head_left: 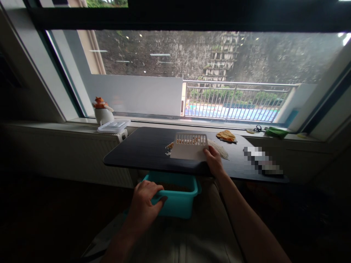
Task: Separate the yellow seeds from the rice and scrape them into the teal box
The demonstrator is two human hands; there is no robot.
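Observation:
My left hand [146, 199] is closed on the near left rim of a teal plastic bin [178, 204], which sits below the table's front edge at my lap. Something brown, too dim to name, lies inside it. My right hand [214, 162] grips the right side of a white flat slotted plastic scoop [188, 152], held over the black table [137, 149] with its row of slots facing away from me. Pale grains [221, 149] spread out beside and behind the scoop on the right. Some orange-brown pieces [170, 145] show at its left and through the slots.
An orange-yellow cloth [226, 136] lies at the table's back right, and a blurred-out object [261, 160] at its right edge. On the sill are a white pot [103, 115], a clear plastic box [113, 126], scissors [257, 128] and a green bag [276, 132]. A window stands behind.

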